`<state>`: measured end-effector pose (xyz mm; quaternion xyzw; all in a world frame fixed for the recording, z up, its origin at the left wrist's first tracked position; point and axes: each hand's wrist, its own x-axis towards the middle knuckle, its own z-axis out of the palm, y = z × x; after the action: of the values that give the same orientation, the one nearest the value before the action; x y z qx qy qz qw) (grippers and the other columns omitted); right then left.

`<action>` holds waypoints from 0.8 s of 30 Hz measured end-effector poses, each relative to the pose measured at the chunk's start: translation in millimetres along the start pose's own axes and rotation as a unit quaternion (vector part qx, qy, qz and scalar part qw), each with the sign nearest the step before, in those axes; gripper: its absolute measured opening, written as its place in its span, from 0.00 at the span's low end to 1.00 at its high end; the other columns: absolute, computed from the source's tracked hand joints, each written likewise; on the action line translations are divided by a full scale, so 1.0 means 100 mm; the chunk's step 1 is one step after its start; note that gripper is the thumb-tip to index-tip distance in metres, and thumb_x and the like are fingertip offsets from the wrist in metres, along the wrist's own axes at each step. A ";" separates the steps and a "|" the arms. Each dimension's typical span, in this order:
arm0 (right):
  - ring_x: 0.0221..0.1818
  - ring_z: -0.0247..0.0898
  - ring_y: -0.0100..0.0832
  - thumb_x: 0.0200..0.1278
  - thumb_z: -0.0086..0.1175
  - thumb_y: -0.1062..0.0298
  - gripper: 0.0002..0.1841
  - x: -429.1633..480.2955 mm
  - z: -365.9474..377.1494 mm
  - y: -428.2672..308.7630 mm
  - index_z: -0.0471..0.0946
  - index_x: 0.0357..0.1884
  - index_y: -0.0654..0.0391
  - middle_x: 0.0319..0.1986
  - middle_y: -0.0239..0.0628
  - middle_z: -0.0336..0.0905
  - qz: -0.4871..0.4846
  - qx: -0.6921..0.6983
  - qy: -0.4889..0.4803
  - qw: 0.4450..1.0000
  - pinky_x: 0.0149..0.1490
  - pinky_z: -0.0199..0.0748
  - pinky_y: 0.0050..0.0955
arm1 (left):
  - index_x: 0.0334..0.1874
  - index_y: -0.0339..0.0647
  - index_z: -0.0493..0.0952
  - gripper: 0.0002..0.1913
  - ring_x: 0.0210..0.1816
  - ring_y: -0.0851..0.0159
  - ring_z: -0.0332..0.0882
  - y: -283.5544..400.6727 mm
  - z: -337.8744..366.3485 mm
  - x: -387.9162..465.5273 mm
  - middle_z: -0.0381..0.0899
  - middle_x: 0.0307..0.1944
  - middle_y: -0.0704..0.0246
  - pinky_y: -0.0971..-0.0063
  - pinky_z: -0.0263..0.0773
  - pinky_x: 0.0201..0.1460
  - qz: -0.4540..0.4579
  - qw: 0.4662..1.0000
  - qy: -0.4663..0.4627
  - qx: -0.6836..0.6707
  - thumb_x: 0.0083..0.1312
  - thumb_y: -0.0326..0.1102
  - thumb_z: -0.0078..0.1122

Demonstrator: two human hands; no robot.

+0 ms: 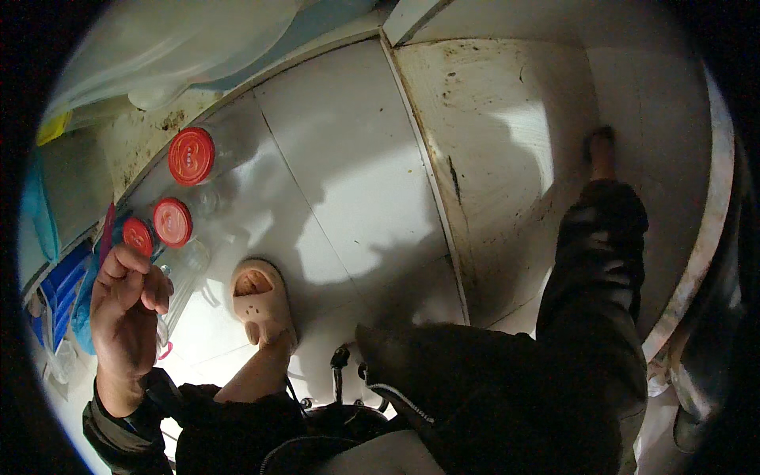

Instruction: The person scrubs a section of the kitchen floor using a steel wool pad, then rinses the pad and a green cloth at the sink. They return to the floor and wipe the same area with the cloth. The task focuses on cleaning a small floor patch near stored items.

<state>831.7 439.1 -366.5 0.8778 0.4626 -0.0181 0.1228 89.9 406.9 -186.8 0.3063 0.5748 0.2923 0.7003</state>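
My left hand (127, 312) is at the left, palm partly towards the camera and fingers curled; whether anything lies within them cannot be told. Just beyond its fingertips is a red lid (137, 235), partly covered by the hand. Beside it stands a clear jar with a second red lid (173, 222). Farther up, a larger clear jar carries a third red lid (191, 156). A long clear container (185, 273) is right of my fingers, its lower part hidden. My right hand is out of view; before me lie the tiled floor (356, 196) and a stained pale panel (475, 148).
My left foot wears a beige clog (258, 297); my right leg (594, 255) stretches towards the upper right. A black wheeled chair base (338, 380) is below me. Blue plastic items (65, 291) lie at far left. A raised edge (424, 172) crosses the floor, and translucent sheeting (178, 41) hangs upper left.
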 end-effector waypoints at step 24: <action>0.48 0.65 0.47 0.55 0.40 0.64 0.17 -0.97 -0.53 -2.54 0.71 0.46 0.56 0.47 0.46 0.68 -0.143 0.116 0.038 0.982 0.51 0.65 0.40 | 0.33 0.40 0.69 0.05 0.21 0.74 0.62 0.10 0.14 -0.23 0.64 0.18 0.73 0.82 0.58 0.28 0.050 0.994 -0.063 -0.070 0.59 0.33 0.47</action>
<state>564.5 510.2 -351.7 0.8109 0.5826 -0.0554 -0.0012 99.2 394.3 -162.7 0.3027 0.4918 0.3464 0.7393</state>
